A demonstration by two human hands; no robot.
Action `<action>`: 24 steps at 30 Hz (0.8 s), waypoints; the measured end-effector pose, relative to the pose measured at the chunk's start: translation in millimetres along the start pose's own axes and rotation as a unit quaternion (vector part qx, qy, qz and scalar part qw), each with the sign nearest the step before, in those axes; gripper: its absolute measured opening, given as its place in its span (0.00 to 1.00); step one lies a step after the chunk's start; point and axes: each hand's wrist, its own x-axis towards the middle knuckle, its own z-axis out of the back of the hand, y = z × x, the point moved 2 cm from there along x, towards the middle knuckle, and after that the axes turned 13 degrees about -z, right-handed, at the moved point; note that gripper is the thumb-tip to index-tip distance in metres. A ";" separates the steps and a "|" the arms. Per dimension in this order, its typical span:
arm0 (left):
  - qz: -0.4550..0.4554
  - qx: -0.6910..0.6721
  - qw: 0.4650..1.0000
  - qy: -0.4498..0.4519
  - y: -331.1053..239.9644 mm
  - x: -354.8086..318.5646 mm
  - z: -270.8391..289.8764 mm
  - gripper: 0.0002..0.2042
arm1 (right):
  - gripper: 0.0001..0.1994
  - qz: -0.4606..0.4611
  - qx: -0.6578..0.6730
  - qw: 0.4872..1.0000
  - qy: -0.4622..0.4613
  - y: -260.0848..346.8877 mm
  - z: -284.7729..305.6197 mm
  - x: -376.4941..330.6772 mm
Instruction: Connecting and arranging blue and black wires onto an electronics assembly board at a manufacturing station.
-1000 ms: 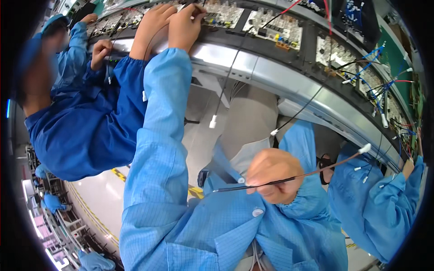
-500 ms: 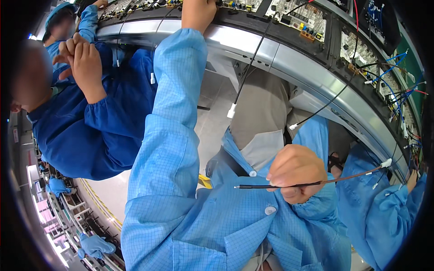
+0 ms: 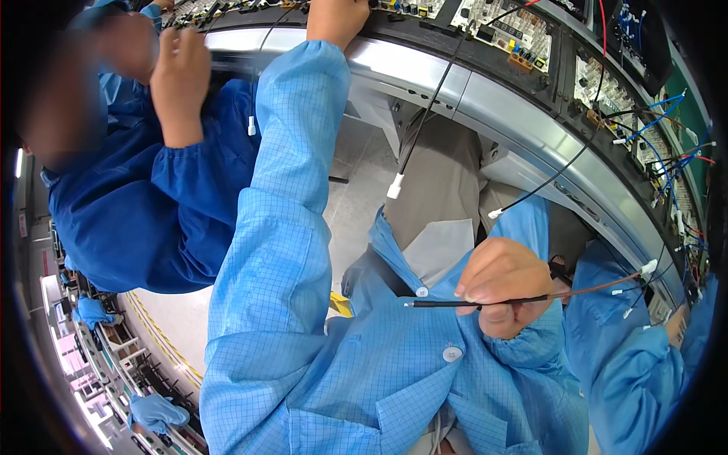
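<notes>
In my right hand (image 3: 503,287) a thin wire is pinched between thumb and fingers. Its black sleeve (image 3: 440,304) sticks out to the left and ends in a small bare metal tip. On the other side of the hand the wire turns brown and runs right to a white connector (image 3: 648,266). My left arm reaches up to the workbench, where my left hand (image 3: 335,21) rests at the row of circuit boards (image 3: 504,34). The picture's upper edge cuts off its fingers, so their grip is hidden.
Black leads with white plugs (image 3: 395,186) hang over the metal bench rail (image 3: 425,68). Blue and red wires (image 3: 667,140) bunch at the right. A person in dark blue (image 3: 152,220) sits close on the left, hands raised. Another blue sleeve (image 3: 637,371) is at the right.
My right hand has shifted slightly right and up with the wire still in it. My left hand stays at the boards. The co-worker's hands at the left have moved up and right.
</notes>
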 end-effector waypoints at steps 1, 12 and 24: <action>0.000 -0.009 1.000 -0.013 1.6 -2.1 1.6 0.03 | 0.10 -0.002 -0.006 1.000 0.005 -2.6 -0.1 0.5; -0.020 -0.025 0.999 0.005 18.6 -18.9 15.2 0.04 | 0.05 0.067 -0.174 0.982 -0.027 9.3 13.5 23.4; -0.015 -0.067 0.998 0.004 13.0 -15.1 -9.3 0.05 | 0.06 0.091 -0.531 0.836 -0.102 -57.2 101.6 161.9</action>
